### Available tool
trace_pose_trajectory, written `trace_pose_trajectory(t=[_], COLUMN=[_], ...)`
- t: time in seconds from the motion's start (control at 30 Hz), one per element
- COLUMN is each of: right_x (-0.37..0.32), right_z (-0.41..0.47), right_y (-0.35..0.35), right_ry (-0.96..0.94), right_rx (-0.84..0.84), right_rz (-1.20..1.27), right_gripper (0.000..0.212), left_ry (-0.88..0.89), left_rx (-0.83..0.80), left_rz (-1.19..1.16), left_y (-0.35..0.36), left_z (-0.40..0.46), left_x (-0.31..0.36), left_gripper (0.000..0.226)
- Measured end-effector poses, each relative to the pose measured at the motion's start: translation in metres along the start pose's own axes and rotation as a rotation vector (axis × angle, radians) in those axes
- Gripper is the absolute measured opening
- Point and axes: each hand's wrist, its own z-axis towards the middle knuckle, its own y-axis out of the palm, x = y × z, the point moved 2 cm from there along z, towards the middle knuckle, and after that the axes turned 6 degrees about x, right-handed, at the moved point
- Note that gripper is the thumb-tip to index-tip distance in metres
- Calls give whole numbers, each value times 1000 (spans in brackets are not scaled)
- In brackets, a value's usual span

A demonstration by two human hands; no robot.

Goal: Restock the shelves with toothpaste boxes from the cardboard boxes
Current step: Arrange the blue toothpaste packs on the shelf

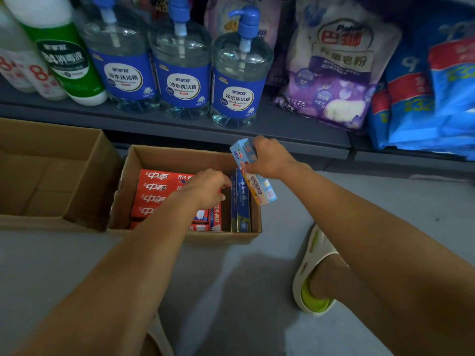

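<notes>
- Early to middle of the restock, by the look of it: open cardboard box (pixel 185 160) on the floor, well filled with red toothpaste boxes (pixel 156 187) stacked flat along its left side and dark blue toothpaste boxes (pixel 243 201) standing on edge at its right.
- Right hand (pixel 270 159) clasped round a light blue toothpaste box (pixel 253 170), lifted clear above the right end of the carton and tilted (upper end toward the shelf).
- Left hand (pixel 205 188) down inside the carton, fingers curled over the red stack near the gap beside the blue ones; whether actually gripping a box, cannot tell.
- Second cardboard box (pixel 51 150) to the left, open, no toothpaste visible inside (possibly emptied).
- Lowest shelf (pixel 180 119) just behind, loaded with pump bottles of dish detergent (pixel 239 80), disinfectant bottles (pixel 64 55) and bags of washing powder (pixel 334 73); no toothpaste seen on it.
- Left to do, judging from this: carry the held box to its shelf spot, out of view here, then clear the rest of the carton.
</notes>
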Motion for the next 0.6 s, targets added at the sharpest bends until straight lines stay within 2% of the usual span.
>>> trace_pose_trajectory(t=[0.03, 0.3, 0.5, 0.6], right_x=[2, 19, 31, 37], right_z=[1, 3, 12, 17], right_y=[-5, -25, -27, -25], right_ry=[-10, -14, -47, -58], right_rx=[4, 8, -53, -65], right_rz=[-25, -73, -55, -28], right_gripper=[37, 41, 24, 33], left_ry=[5, 58, 163, 247], left_rx=[5, -7, -77, -99], left_rz=[10, 49, 171, 246], left_y=[-1, 11, 28, 36], left_z=[0, 18, 46, 53], left_x=[1, 12, 14, 12], left_gripper=[43, 43, 47, 44])
